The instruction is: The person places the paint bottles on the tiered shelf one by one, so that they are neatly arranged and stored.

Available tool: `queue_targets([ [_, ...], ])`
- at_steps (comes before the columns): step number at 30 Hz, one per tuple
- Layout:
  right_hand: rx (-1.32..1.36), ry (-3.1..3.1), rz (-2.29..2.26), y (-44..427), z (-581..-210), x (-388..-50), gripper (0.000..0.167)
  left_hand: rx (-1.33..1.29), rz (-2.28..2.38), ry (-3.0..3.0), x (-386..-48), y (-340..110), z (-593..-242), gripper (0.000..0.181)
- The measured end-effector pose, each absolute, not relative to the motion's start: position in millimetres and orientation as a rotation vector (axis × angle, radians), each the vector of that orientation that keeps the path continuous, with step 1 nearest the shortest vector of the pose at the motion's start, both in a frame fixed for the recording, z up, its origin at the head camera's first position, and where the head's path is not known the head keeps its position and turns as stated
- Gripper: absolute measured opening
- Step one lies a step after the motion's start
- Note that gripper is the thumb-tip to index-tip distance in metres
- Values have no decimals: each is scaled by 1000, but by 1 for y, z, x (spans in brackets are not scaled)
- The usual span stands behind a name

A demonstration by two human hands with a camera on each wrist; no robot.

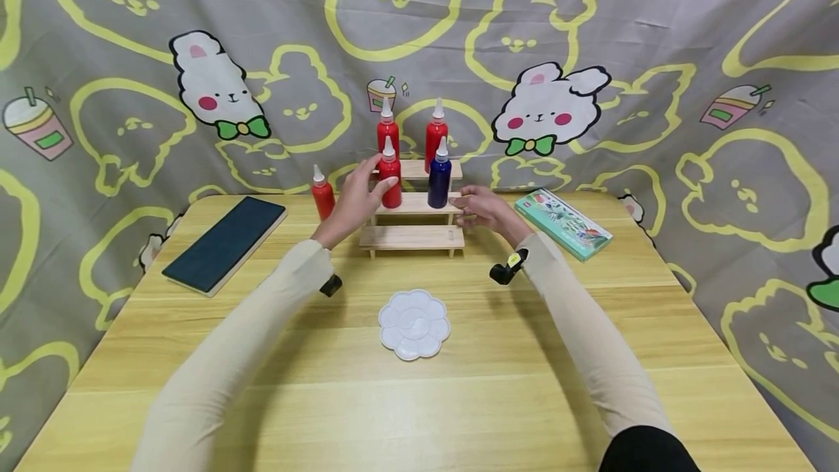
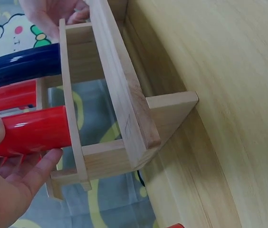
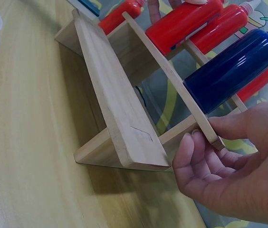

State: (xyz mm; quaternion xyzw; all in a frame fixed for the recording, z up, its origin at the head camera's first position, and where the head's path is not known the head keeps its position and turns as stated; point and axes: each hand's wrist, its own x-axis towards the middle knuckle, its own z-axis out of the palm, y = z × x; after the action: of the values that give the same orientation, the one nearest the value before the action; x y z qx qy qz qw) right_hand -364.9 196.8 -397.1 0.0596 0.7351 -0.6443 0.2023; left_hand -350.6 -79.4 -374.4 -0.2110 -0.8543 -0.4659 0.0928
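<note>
A three-tier wooden stand (image 1: 413, 238) holds squeeze bottles with pointed white nozzles. My left hand (image 1: 356, 200) grips the red squeeze bottle (image 1: 392, 197) at the left of the middle tier, thumb on one side and fingers on the other. Its base meets the shelf in the left wrist view. Beside it stands a blue squeeze bottle (image 1: 440, 182), upright. My right hand (image 3: 241, 161) pinches the right end of the middle shelf, thumb above and fingers curled below. Two more red bottles, one of them the right-hand bottle (image 1: 435, 138), stand on the top tier. The lowest tier bears no bottle.
Another red bottle (image 1: 323, 197) stands on the table left of the stand. A white flower-shaped palette (image 1: 414, 325) lies in front. At the left is a dark-covered book or pad (image 1: 226, 242); at the right, a green illustrated box (image 1: 564, 223). A patterned curtain (image 1: 419, 20) hangs behind.
</note>
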Motion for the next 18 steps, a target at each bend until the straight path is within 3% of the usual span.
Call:
queue_targets([
  [18, 181, 2002, -1827, 198, -395, -365, 21, -566, -1476, -2600, -348, -77, -365, 57],
])
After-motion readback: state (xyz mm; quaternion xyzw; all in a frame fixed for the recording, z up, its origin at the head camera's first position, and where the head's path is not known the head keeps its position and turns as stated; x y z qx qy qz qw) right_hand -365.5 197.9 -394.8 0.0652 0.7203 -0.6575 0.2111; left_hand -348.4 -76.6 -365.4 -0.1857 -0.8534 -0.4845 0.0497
